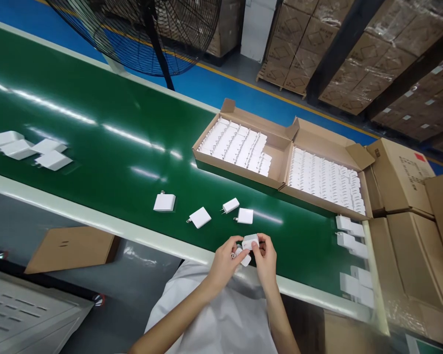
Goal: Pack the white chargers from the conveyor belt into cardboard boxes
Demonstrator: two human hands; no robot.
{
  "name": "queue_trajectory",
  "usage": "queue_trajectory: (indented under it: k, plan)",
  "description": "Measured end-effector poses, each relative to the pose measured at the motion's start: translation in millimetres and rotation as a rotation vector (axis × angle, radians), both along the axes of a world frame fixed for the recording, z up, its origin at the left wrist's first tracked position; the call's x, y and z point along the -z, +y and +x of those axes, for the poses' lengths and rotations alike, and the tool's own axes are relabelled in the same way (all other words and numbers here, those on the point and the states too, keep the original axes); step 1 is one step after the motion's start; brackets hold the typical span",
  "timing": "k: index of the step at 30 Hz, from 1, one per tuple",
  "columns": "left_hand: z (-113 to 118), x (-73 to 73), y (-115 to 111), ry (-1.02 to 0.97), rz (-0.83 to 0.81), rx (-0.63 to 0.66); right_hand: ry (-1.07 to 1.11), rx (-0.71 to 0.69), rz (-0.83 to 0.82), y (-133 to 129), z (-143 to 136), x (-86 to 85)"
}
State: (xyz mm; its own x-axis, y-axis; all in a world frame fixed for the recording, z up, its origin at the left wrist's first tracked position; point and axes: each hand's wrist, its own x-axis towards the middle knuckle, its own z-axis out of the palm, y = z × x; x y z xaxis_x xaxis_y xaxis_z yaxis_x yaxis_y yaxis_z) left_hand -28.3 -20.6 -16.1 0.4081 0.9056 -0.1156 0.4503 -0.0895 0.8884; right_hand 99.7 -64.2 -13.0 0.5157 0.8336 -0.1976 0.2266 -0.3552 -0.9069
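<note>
Green-topped bench [107,152], 2 filled cartons [280,157] along the far edge. Right hand [266,258] grips a white adapter [250,241] by its body, between the fingertips of both hands. Left hand [223,260] pinches a 2nd adapter [245,261], just below the 1st. Best: hold housings by the edges, fingers off prongs, don't let the 2 knock. 4 loose adapters [200,218] lie beyond and left of the hands.

From above the near side of the green belt [114,162], the lone head view (the belt slants across it) faces forward and down, fairly close, reaching blue floor [203,86] beyond the belt.
</note>
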Motion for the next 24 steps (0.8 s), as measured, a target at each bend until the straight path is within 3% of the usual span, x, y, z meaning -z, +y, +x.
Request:
queue_trajectory:
  k: [3, 6, 8, 11, 15, 17, 19, 22, 24]
  plan:
    - [4, 3.4, 4, -0.105, -0.08, 0.018, -0.252, -0.138, -0.059, -6, 20, -10.1]
    - [1, -0.6, 7, -0.161, -0.122, 0.204, -0.3, -0.327, -0.089, -1, 47, -20.8]
    - [-2, -5.6, 11, -0.108, -0.13, 0.377, -0.286, -0.342, -0.069, 13, 61, -25.5]
    - [2, -11.5, 18, 0.049, -0.046, 0.588, -0.386, -0.429, 0.046, 47, 70, -28.1]
    - [15, -11.6, 25, 0.215, 0.163, 0.705, -0.503, -0.741, 0.052, 80, 69, -29.5]
    - [14, -9.3, 24, 0.229, 0.211, 0.683, -0.513, -0.764, 0.026, 80, 71, -29.1]
    - [5, -6.6, 22, 0.216, 0.212, 0.568, -0.435, -0.745, 0.031, 72, 72, -25.4]
    - [-10, -2.8, 22, 0.184, 0.18, 0.361, -0.17, -0.619, 0.105, 56, 65, -13.3]
    - [-14, -1.1, 24, 0.153, 0.161, 0.309, 0.035, -0.526, 0.18, 49, 56, -5.5]
